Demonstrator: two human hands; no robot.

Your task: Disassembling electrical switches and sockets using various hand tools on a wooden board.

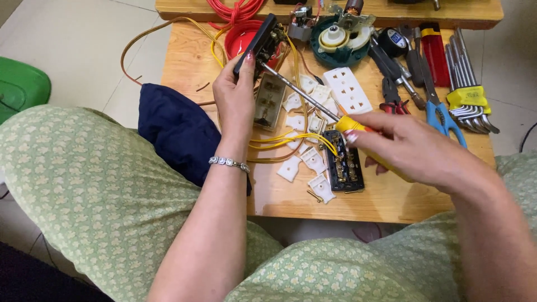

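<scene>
Gripping a black switch unit (258,43) edge-up near 12 o'clock of the counter (391,201), the left hand (235,98) is closed around its lower end. Right hand (408,148) is closed on the yellow handle of one screwdriver (313,100); its shaft runs toward 10 o'clock and the tip meets the unit. One second black unit (344,168) lies flat just beside the right hand, yellow wires (279,140) leading to it. One white socket plate (349,89) lies at 1 o'clock. About ten small white pieces (305,140) are scattered between; exact count uncertain. One blue-handled tool (442,120) and one hex key set (467,92) sit at 3 o'clock.
</scene>
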